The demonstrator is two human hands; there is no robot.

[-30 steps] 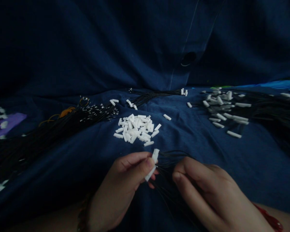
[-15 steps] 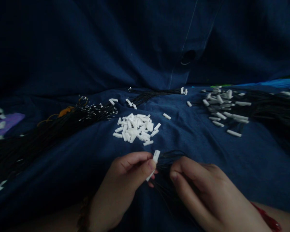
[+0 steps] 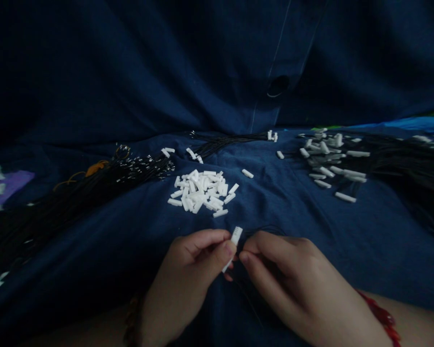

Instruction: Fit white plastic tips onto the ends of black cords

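My left hand [image 3: 188,279] pinches a small white plastic connector housing [image 3: 234,239] between thumb and fingers. My right hand [image 3: 292,279] is closed on thin black wires [image 3: 264,230] and its fingertips sit right against the connector. Just beyond my hands lies a heap of loose white connector housings [image 3: 200,192] on dark blue cloth [image 3: 282,212]. How the wires meet the connector is hidden by my fingers.
A long bundle of black wires with metal tips [image 3: 94,188] lies at the left. At the right, black wires with white connectors fitted [image 3: 332,161] are piled. A smaller wire bunch [image 3: 231,140] lies at the back centre. Blue fabric rises behind.
My right hand has moved left along the wires until its fingertips meet the connector. My left hand has kept its hold with little movement.
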